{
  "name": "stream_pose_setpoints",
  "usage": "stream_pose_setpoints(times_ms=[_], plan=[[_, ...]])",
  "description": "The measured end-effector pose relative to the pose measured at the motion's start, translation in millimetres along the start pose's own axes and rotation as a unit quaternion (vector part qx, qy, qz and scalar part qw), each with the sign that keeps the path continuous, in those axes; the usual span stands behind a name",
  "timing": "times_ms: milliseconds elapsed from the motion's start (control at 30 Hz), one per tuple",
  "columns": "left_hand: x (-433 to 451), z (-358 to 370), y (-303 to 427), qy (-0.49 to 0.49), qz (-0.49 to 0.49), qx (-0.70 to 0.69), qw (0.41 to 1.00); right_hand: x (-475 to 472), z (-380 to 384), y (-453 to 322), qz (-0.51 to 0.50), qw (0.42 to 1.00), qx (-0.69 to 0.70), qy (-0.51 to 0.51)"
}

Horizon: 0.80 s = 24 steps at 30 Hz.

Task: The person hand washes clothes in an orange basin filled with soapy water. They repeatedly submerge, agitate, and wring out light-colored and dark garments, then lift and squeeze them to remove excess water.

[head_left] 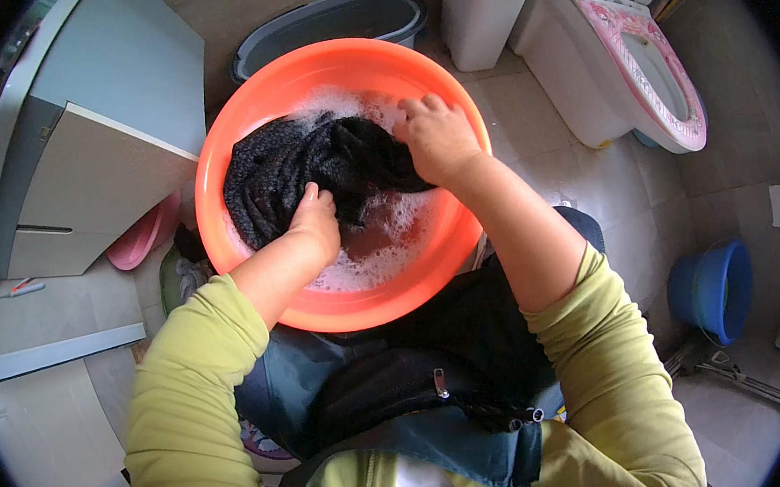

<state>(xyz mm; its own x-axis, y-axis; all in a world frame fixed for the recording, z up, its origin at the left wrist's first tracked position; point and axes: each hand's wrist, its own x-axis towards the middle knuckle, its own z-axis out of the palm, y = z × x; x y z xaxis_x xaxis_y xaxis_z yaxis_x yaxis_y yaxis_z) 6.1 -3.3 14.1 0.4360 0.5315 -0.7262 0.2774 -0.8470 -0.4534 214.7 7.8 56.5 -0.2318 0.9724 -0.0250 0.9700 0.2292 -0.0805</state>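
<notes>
An orange plastic basin (375, 310) stands in front of me, holding sudsy water (364, 270) and a wet black cloth item (325, 151). The cloth lies bunched across the water from the left wall towards the right. My left hand (315, 222) grips its near edge, thumb on top and the other fingers hidden beneath. At the right, my right hand (437, 137) has its fingers curled at the cloth's far right end, over the foam. The cloth's lower part is hidden under the water.
Behind the basin sits a grey oval tub (327, 28). A white bin (487, 12) and a toilet (640, 64) with a pink seat cover are at the far right. A grey cabinet (101, 172) rises on the left, a pink basin (142, 232) beneath it. A blue bucket (694, 292) stands right.
</notes>
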Motion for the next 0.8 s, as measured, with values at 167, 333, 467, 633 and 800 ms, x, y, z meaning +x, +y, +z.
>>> stream_pose_setpoints(times_ms=[167, 333, 467, 633, 800], plan=[[-10, -20, -7, 0.062, -0.034, -0.314, 0.947, -6, 39, -14, 0.023, 0.972, 0.034, -0.232], [-6, -2, 17, 0.370, -0.119, -0.486, 0.783, -6, 64, -42, 0.044, 0.957, -0.041, -0.282], [0, -17, 27, 0.543, -0.114, -0.546, 0.627, 2, 79, -26, 0.095, 0.958, 0.091, -0.256], [-3, -22, -1, -0.053, -0.067, -0.969, 0.232, 5, 27, -18, 0.088, 0.912, 0.399, -0.023], [0, -28, -13, 0.003, 0.171, -0.985, -0.022, -11, -10, -59, 0.003, 0.841, 0.506, 0.191]])
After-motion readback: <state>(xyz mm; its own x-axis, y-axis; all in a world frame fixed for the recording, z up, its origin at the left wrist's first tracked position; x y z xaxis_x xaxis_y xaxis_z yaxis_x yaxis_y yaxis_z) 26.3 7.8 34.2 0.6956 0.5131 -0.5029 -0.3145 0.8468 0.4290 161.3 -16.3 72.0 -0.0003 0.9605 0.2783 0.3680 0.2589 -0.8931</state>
